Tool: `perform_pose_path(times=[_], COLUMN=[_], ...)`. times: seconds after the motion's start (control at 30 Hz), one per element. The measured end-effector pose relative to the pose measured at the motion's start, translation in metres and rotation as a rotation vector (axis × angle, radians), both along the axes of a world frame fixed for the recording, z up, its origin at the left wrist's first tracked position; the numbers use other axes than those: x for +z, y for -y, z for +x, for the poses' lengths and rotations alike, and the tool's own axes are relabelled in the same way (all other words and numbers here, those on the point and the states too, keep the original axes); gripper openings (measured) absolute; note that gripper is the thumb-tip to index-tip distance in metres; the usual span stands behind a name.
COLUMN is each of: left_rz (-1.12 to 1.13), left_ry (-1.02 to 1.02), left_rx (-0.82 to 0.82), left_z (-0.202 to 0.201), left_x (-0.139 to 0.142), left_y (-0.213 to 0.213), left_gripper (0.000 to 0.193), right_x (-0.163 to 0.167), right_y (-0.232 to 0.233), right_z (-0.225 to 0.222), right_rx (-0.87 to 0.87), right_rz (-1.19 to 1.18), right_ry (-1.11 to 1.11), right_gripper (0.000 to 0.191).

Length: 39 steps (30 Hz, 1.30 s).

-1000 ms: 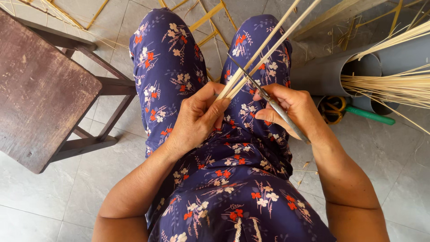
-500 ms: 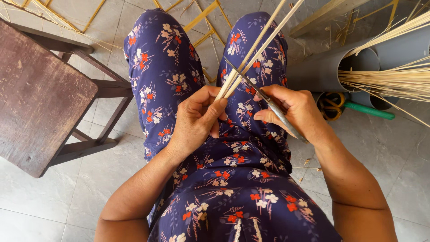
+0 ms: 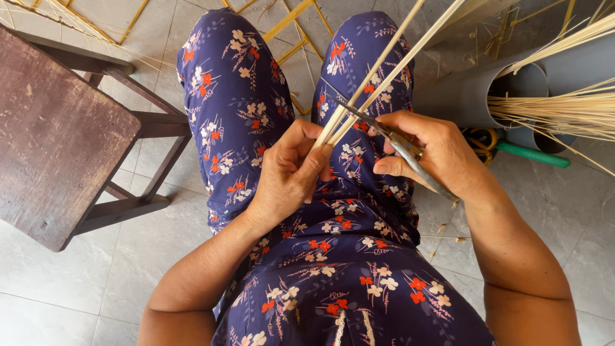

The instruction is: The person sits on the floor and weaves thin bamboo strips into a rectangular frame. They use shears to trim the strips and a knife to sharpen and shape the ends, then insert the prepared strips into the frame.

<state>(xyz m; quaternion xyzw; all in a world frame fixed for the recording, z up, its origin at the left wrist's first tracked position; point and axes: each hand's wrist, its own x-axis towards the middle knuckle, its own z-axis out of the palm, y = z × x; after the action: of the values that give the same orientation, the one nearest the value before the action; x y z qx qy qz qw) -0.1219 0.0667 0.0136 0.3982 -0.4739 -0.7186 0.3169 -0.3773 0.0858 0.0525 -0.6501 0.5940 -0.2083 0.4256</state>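
Observation:
I sit with my lap in dark blue flowered cloth. My left hand (image 3: 291,170) pinches the near ends of two or three thin pale bamboo strips (image 3: 384,64) that run up and away to the top right. My right hand (image 3: 435,154) grips a slim metal knife (image 3: 384,131), its dark blade laid across the strips just above my left fingers. Both hands hover over my right thigh, close together.
A worn dark wooden stool (image 3: 57,128) stands at the left. Grey plastic tubes (image 3: 512,90) holding bundles of pale bamboo sticks (image 3: 564,109) lie at the right, beside a green-handled tool (image 3: 532,155). Yellow strips (image 3: 288,19) litter the grey tiled floor ahead.
The strips have tilted a little steeper and the knife blade has slid slightly along them; both hands stay in nearly the same place.

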Motion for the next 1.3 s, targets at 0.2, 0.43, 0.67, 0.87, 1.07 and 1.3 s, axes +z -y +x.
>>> perform_pose_path(times=[0.2, 0.43, 0.67, 0.87, 1.07, 1.3], left_rz=[-0.192, -0.209, -0.243, -0.197, -0.124, 0.069], left_ry=[-0.003, 0.013, 0.023, -0.047, -0.045, -0.123], left_rx=[0.024, 0.028, 0.013, 0.0, 0.022, 0.047], left_z=[-0.005, -0.006, -0.007, -0.01, -0.011, -0.01], left_x=[-0.004, -0.003, -0.002, -0.008, -0.005, -0.004], left_y=[-0.004, -0.005, -0.009, -0.01, -0.011, -0.009], left_gripper=[0.01, 0.009, 0.008, 0.008, 0.011, 0.016], right_x=[0.01, 0.013, 0.005, -0.002, -0.002, 0.001], right_y=[0.001, 0.001, 0.001, -0.001, -0.005, -0.006], right_z=[0.003, 0.006, 0.005, 0.001, -0.005, -0.005], right_rx=[0.067, 0.066, 0.03, 0.076, 0.075, 0.092], right_rz=[-0.176, -0.193, -0.125, -0.213, -0.282, -0.358], right_ry=[-0.154, -0.159, -0.095, -0.075, -0.14, -0.164], right_gripper=[0.064, 0.067, 0.058, 0.051, 0.051, 0.054])
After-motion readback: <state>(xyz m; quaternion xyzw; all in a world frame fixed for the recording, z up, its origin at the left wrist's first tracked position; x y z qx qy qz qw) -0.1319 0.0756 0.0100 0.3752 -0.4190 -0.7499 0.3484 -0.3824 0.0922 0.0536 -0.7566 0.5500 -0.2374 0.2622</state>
